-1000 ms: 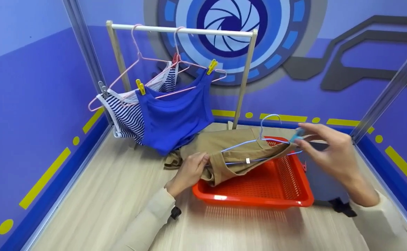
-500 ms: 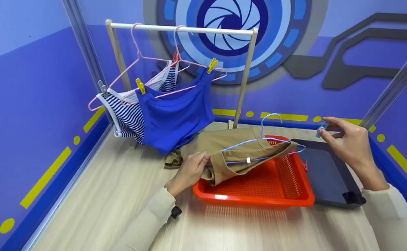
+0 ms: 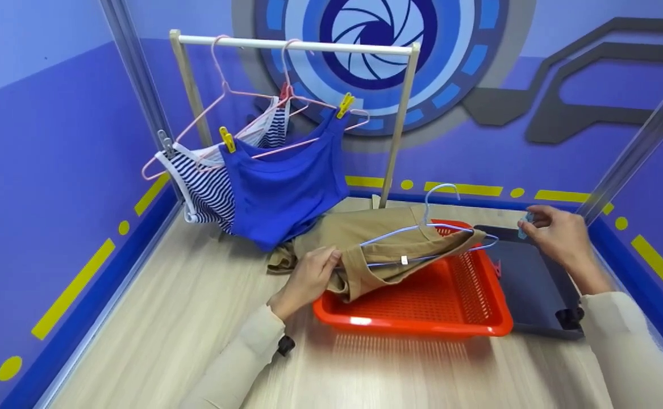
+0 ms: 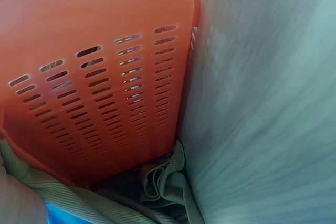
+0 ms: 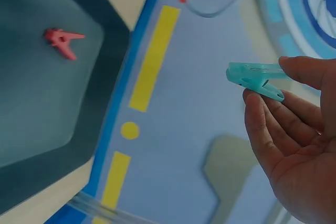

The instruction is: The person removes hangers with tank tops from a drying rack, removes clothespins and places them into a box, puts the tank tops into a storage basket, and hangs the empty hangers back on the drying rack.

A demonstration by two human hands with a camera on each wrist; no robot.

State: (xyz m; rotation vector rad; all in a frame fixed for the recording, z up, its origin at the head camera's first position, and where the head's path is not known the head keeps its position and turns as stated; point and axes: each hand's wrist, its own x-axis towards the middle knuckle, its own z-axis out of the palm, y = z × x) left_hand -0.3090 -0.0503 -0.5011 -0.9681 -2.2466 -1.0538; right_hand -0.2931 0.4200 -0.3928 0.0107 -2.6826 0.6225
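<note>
In the head view my left hand (image 3: 307,278) grips the near left edge of a tan garment (image 3: 365,227) together with the end of a light blue hanger (image 3: 391,234) under it. The garment drapes over the red basket (image 3: 411,328), and the hanger's hook stands up. Out to the right, my right hand (image 3: 561,236) pinches a turquoise clothespin (image 5: 254,74) between thumb and fingers, apart from the garment. The right wrist view shows that clothespin plainly. At its lower left corner, the left wrist view catches part of my left hand (image 4: 18,203) against the cloth.
Beside the basket lies a dark grey tray (image 3: 536,289) with a red clothespin (image 5: 63,41) in it. Behind stands a rack (image 3: 320,48) bearing a blue top (image 3: 291,176) and a striped top (image 3: 203,182) on pink hangers, clipped with clothespins. Walls (image 3: 53,170) enclose the sides.
My right hand has drawn away from the garment's right end with the turquoise clothespin, moving right and then slightly down. My left hand has stayed in place on the garment.
</note>
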